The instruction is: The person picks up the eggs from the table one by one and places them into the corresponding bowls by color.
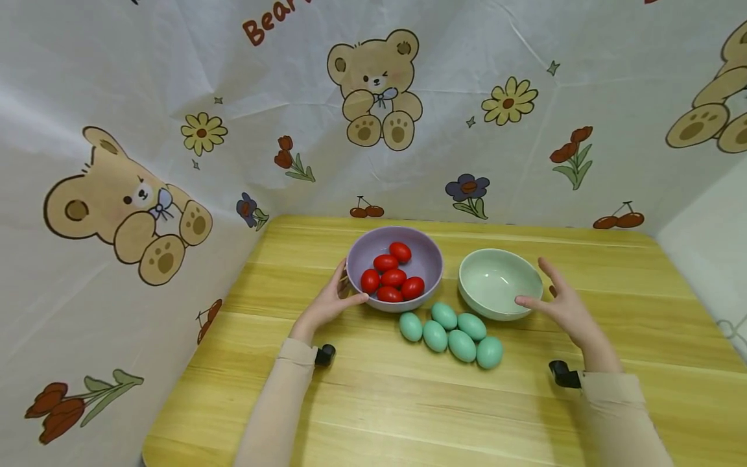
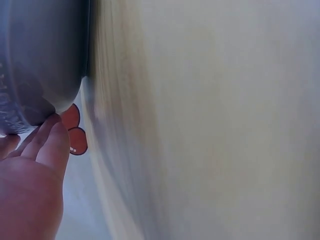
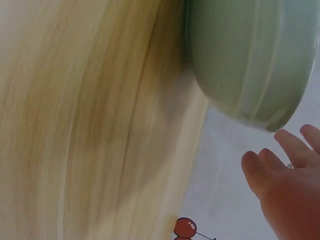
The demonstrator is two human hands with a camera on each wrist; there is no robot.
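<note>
My left hand rests against the left side of a purple bowl. Its thumb lies at the front rim and its fingers along the outer wall. In the left wrist view, extended fingertips touch the wall of this bowl. Several red eggs lie inside it. My right hand is spread at the right side of a pale green bowl; the thumb overlaps its rim. In the right wrist view, the fingers sit right by this bowl's edge, loosely extended.
Several mint-green eggs lie grouped on the wooden table in front of the two bowls. A white cloth printed with bears and flowers hangs behind the table and along its left side.
</note>
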